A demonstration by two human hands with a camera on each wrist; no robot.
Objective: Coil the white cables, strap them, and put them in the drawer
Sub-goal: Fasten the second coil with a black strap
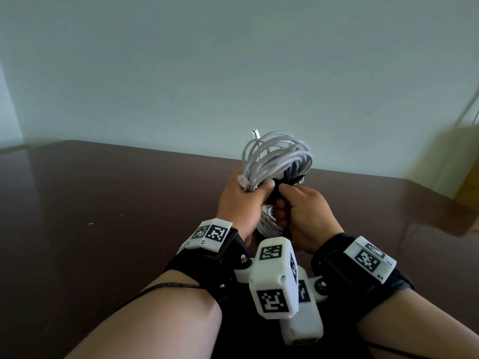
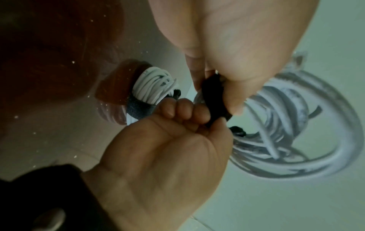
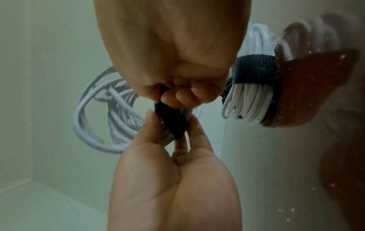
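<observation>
Both hands grip one cable coil point(image 1: 276, 156); only wrist views show a second strapped bundle point(image 3: 251, 92).

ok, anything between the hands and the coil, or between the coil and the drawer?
Nothing between hands and coil: the left hand grips the white cable coil and the right hand pinches the black strap around it. No drawer is in view, so that path can't be judged.

The coiled cable point(image 1: 276, 158) is white, its strap point(image 3: 170, 121) black. A second white bundle point(image 3: 251, 100) wears a dark grey band point(image 3: 255, 68) on the glossy brown table point(image 1: 103, 203).
</observation>
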